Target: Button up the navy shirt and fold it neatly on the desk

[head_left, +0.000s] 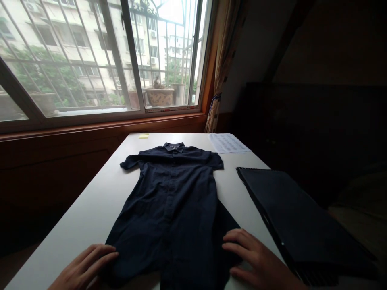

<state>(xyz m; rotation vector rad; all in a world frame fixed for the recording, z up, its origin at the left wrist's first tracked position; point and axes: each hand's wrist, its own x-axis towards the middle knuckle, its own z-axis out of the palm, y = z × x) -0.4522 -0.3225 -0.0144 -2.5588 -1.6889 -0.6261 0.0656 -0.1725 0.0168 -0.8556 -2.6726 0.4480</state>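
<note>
Head camera: a dark short-sleeved shirt [175, 193] lay spread front up in the center of the frame on a white table [93, 201], collar toward the window [160, 56] at upper left. At lower left, the left hand [87, 266] touched the hem, its fingers slightly parted; at lower right, the right hand [254, 257] rested on the cloth's other side, fingers spread moderately. A black folder [302, 221] sat beside the shirt at right, with printed paper [229, 143] and a yellow note [144, 136] near the table's far edge.
</note>
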